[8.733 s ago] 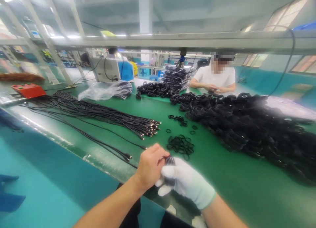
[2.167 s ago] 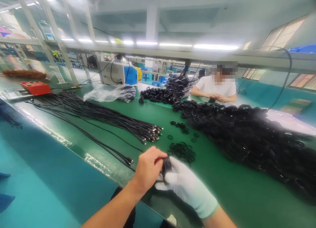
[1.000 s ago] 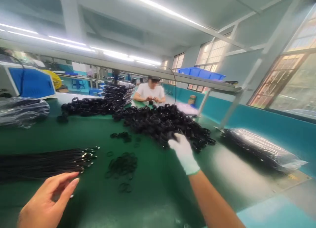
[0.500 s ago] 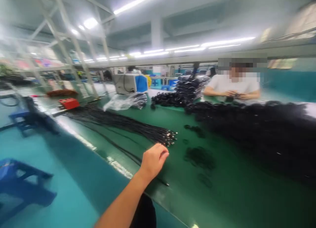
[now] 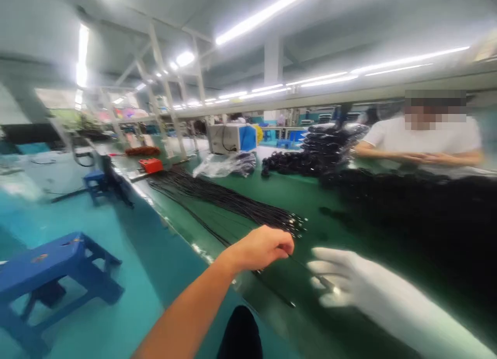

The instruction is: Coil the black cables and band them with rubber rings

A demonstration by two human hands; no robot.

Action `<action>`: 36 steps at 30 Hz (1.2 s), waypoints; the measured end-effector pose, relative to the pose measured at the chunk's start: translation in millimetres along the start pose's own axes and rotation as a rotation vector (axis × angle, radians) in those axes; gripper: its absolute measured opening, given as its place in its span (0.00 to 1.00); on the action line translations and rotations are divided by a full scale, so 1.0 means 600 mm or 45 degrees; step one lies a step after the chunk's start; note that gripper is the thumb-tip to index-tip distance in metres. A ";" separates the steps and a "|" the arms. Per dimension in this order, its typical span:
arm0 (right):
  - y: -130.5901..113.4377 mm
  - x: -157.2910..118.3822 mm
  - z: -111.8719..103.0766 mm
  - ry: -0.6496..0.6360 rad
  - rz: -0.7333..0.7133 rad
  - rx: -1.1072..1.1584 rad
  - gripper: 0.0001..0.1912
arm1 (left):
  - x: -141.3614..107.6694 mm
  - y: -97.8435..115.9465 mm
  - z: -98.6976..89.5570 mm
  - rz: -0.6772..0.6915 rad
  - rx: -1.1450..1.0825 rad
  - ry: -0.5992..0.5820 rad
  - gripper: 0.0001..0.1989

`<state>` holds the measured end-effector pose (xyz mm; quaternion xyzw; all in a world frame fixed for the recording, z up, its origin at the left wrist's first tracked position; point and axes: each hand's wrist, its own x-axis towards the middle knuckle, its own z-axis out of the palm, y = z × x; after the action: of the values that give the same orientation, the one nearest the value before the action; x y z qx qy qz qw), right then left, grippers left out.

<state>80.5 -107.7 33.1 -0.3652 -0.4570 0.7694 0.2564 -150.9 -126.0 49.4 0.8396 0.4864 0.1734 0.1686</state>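
Observation:
My bare left hand [image 5: 272,246] is closed over the green table, pinching a thin black cable [image 5: 298,261]. That cable runs to my right hand [image 5: 345,276], which wears a white glove and is somewhat blurred. Its end, with a light metallic tip, lies between the gloved fingers and thumb. Just beyond my left hand is a bundle of black cables [image 5: 236,197] with metal-tipped ends. A few separate cables lie nearer the table edge, and one black cable end [image 5: 277,292] shows below my left hand.
A large dark heap of black cables [image 5: 419,214] covers the right side. A co-worker in a white shirt [image 5: 427,139] sits across the table. Farther back are clear plastic bags [image 5: 223,164], a red block [image 5: 151,165] and a blue-and-white machine [image 5: 233,138]. A blue stool [image 5: 58,266] stands at left.
My gloved right hand has come into view from the right, with a cable stretched between both hands. My left hand has shifted right, and the view has swung left.

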 end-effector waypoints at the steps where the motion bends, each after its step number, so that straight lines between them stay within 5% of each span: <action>1: 0.010 -0.010 0.006 -0.213 0.074 0.048 0.17 | 0.004 0.021 0.001 0.035 0.017 0.032 0.06; 3: 0.034 -0.011 0.015 -0.606 0.214 0.156 0.16 | 0.012 0.051 0.004 0.079 0.049 0.054 0.05; 5: 0.058 0.002 0.014 -0.752 0.254 0.353 0.17 | 0.020 0.062 0.009 0.128 0.007 -0.013 0.05; 13: 0.086 0.022 -0.012 -1.027 0.231 0.617 0.23 | 0.073 0.065 0.026 0.329 -0.210 -0.028 0.07; 18: 0.065 0.002 -0.036 -0.912 -0.025 0.636 0.21 | 0.099 0.041 0.065 0.227 -0.143 0.055 0.12; 23: 0.008 -0.023 -0.085 -0.438 -0.549 0.863 0.12 | 0.052 0.018 0.125 -0.149 0.383 0.161 0.15; 28: -0.011 -0.010 -0.109 -0.195 -0.600 0.848 0.12 | -0.028 0.067 0.164 0.242 0.553 0.237 0.11; 32: 0.020 0.008 -0.093 -0.236 -0.453 0.727 0.13 | -0.039 0.112 0.124 0.467 0.524 0.326 0.11; 36: 0.049 0.005 -0.059 -0.565 -0.194 0.479 0.21 | 0.007 0.118 0.042 0.227 0.256 0.310 0.06</action>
<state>105.0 -100.8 -5.4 -0.0990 -0.3774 0.8801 0.2705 -83.8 -158.8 59.6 0.8648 0.4418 0.2384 0.0076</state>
